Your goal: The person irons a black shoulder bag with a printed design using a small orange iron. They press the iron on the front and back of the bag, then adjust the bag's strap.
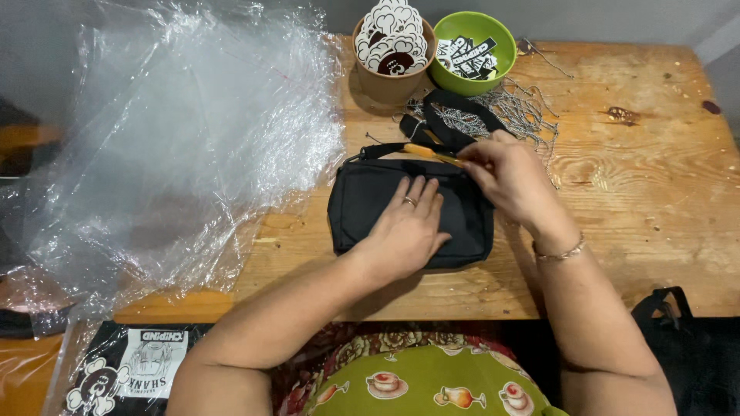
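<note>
Worn wooden planks make up the table (655, 200), which fills the middle and right of the frame, with grain and dark knots showing on its bare right half. At the centre lies a small black fabric pouch bag (370, 204), flat on the wood, its black strap (455, 115) looping up behind it toward the top of the frame.

The left hand (406, 231) rests palm down on the middle of the bag, fingers spread flat and pressing the fabric; a ring shows on one finger. It grips nothing. The right hand (512, 181) sits at the bag's upper right corner, thumb and fingers pinched together on the end of a thin orange-handled tool (422, 150) that lies along the bag's top edge, pointing left. A bracelet circles the right wrist.

Just behind the strap, a tangle of silver chains (524, 115) spreads over the wood. At the top centre stand a brown cup (385, 85) full of white cut-out stickers and, beside it to the right, a green bowl (505, 54) of black and white labels. Crinkled clear plastic sheeting (177, 131) covers the upper left of the frame. At the lower left lies a packaged black item with a white printed card (150, 362).
</note>
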